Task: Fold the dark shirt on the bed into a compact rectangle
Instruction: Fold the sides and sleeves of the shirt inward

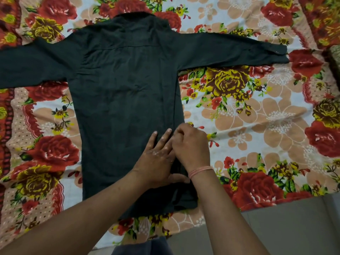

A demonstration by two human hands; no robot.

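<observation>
The dark shirt [125,92] lies flat on the bed, back side up, collar far from me and both long sleeves spread out to left and right. My left hand [158,159] lies flat on the shirt's lower right part, fingers apart and pressing the cloth. Right beside it, my right hand [191,144] curls over the shirt's right side edge, fingers pinched on the fabric there. A pink thread band circles my right wrist. The hem sits near the bed's front edge.
A floral bedsheet [257,116] with red and yellow roses covers the bed all around the shirt. Grey floor [294,227] shows at the bottom right, past the bed's edge. A patterned object [334,59] peeks in at the right border.
</observation>
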